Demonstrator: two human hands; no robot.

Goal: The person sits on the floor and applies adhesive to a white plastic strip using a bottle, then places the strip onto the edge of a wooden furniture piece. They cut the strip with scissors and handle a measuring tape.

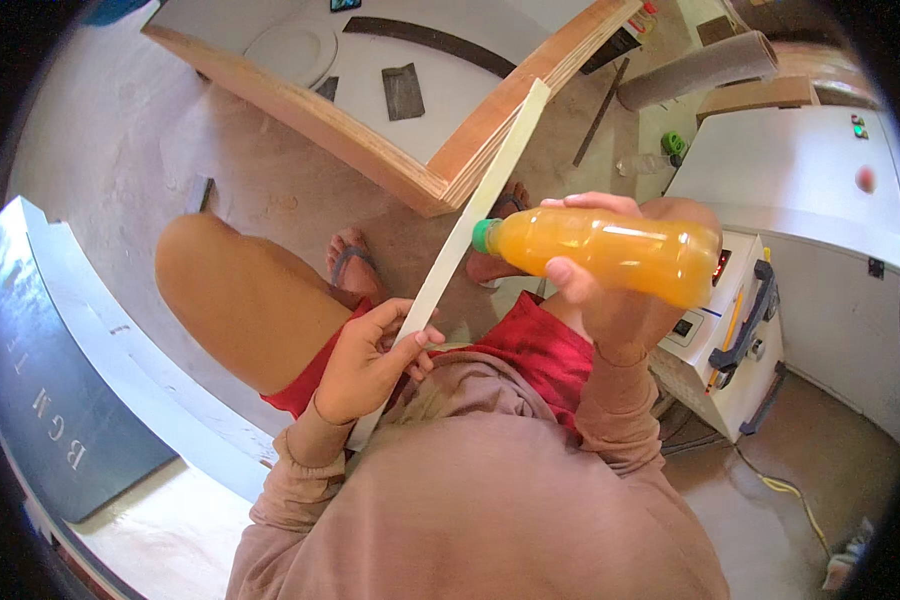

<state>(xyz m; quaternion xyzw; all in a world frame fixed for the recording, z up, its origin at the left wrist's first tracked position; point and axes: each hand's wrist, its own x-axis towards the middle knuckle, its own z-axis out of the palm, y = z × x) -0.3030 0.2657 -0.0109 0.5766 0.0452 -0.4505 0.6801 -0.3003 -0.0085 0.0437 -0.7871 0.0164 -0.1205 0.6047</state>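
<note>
My left hand (375, 362) is closed around the lower part of a long, thin, pale strip (480, 205). The strip slants up and away from my lap, and its far end overlaps the plywood edge of a white-topped table (305, 130) in the picture. In my right hand (595, 265) is a clear plastic bottle (625, 248) of orange-yellow liquid, tipped on its side. Its green cap (483, 236) points left at the strip's edge; whether they touch I cannot tell. My right fingers wrap round the bottle and partly hide behind it.
Dark flat pieces (403, 92) and a long curved dark strip (430, 42) lie on the table. At right stand a white machine (705, 350) with a black handle and a white cabinet (800, 170). A grey roll (700, 72) lies beyond. A dark panel (70, 390) leans at left.
</note>
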